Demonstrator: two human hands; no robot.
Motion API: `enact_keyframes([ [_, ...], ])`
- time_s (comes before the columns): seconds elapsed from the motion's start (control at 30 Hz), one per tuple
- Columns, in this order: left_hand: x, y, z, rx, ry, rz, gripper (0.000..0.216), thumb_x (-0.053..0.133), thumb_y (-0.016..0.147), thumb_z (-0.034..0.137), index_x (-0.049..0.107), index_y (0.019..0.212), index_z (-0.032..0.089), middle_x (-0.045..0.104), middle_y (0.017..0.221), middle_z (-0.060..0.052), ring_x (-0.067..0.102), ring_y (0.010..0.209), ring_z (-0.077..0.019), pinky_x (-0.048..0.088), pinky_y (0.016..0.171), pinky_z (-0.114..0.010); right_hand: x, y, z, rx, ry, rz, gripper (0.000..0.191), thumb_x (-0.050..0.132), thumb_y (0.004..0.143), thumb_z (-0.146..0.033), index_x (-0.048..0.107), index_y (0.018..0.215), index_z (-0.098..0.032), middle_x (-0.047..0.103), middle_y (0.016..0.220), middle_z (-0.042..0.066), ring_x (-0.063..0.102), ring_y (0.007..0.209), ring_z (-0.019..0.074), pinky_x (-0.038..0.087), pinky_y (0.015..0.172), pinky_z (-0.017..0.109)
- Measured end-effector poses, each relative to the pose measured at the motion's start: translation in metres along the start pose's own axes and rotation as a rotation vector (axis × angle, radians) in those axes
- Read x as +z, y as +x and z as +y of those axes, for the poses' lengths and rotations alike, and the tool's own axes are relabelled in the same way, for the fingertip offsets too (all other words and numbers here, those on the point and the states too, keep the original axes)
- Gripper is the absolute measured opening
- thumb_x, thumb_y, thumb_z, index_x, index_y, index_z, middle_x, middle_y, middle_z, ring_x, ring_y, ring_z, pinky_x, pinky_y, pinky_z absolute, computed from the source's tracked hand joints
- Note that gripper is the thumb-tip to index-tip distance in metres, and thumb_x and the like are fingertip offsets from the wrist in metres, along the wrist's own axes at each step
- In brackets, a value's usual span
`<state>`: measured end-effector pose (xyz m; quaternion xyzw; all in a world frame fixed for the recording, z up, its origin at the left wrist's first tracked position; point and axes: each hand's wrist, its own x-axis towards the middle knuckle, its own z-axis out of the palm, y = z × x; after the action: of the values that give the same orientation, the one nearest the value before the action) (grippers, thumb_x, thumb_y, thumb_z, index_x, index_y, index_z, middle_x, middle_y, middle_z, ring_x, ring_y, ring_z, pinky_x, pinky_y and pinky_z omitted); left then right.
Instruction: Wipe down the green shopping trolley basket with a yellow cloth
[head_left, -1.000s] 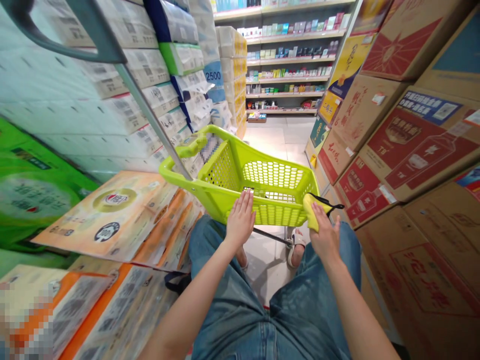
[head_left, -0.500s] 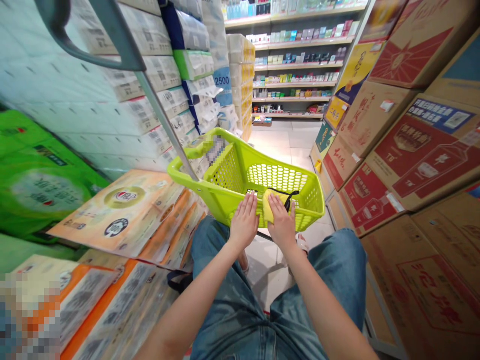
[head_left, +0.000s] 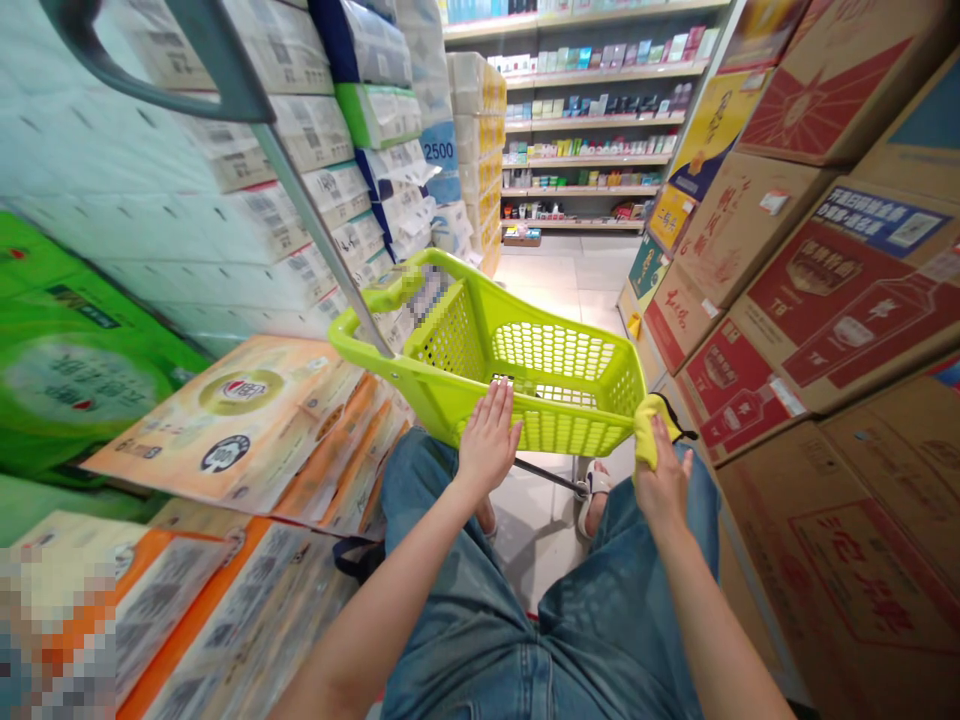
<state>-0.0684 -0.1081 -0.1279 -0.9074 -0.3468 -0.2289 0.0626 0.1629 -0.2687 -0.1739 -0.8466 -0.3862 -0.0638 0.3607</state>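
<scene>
A lime-green plastic shopping basket (head_left: pixel 525 300) on wheels stands in front of my knees in a shop aisle. My left hand (head_left: pixel 489 438) lies flat, fingers stretched, on the basket's near rim. My right hand (head_left: pixel 664 478) presses a yellow cloth (head_left: pixel 646 428) with a black loop against the basket's near right corner, fingers laid over the cloth. The basket's grey pull handle (head_left: pixel 225 80) rises to the upper left.
Packs of tissue paper (head_left: pixel 247 400) are stacked on the left, close to the basket. Cardboard cartons (head_left: pixel 825 300) line the right side. Tiled floor (head_left: pixel 570 280) runs ahead to shelves (head_left: pixel 585 130) of small goods at the aisle's end.
My right hand has slid the yellow cloth from the middle of the near rim back to the right corner. My left hand has stayed on the rim.
</scene>
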Motion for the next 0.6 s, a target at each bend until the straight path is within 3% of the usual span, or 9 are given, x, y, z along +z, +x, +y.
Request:
enact_keyframes([
  [0.2,-0.001,0.0,-0.001,-0.001,-0.017,-0.005,0.062,0.029,0.102,0.029,0.009,0.158,0.012,0.02,0.164,-0.009,0.014,0.153,-0.0206,0.026,0.122,-0.042,0.033,-0.002,-0.119,-0.261,-0.004,-0.148,0.071,0.043,0.08,-0.013,0.037,0.15,-0.02,0.044,0.154,0.009,0.035,0.145,0.023,0.003,0.123,0.055],
  [0.3,-0.003,0.001,-0.002,0.017,-0.021,-0.025,0.062,0.03,0.101,0.027,0.013,0.158,0.012,0.021,0.164,-0.009,0.014,0.153,-0.0214,0.026,0.122,-0.042,0.045,-0.003,-0.156,-0.363,0.024,-0.206,0.072,0.043,0.078,-0.011,0.038,0.149,-0.017,0.043,0.155,0.01,0.034,0.146,0.022,0.001,0.124,0.052],
  [0.4,-0.005,0.001,-0.003,0.021,-0.006,-0.03,0.06,0.028,0.101,0.027,0.016,0.157,0.011,0.022,0.164,-0.008,0.014,0.153,-0.0203,0.025,0.123,-0.041,0.041,-0.005,-0.148,-0.419,0.021,-0.211,0.077,0.042,0.075,-0.008,0.036,0.151,-0.02,0.043,0.155,0.008,0.035,0.146,0.0208,-0.007,0.122,0.054],
  [0.5,-0.004,0.0,-0.003,0.021,0.001,-0.024,0.06,0.028,0.102,0.028,0.015,0.158,0.011,0.021,0.164,-0.007,0.013,0.153,-0.019,0.024,0.123,-0.039,0.023,-0.008,-0.103,-0.377,-0.008,-0.192,0.08,0.04,0.075,-0.007,0.031,0.152,-0.026,0.043,0.156,0.005,0.036,0.145,0.019,-0.009,0.121,0.057],
  [0.6,-0.002,0.0,-0.003,0.015,-0.01,-0.017,0.061,0.029,0.102,0.028,0.012,0.158,0.012,0.022,0.164,-0.008,0.014,0.153,-0.0195,0.024,0.123,-0.04,0.003,-0.006,-0.048,-0.236,-0.048,-0.123,0.077,0.039,0.078,-0.01,0.031,0.153,-0.027,0.042,0.156,0.005,0.037,0.145,0.0204,-0.003,0.121,0.059],
])
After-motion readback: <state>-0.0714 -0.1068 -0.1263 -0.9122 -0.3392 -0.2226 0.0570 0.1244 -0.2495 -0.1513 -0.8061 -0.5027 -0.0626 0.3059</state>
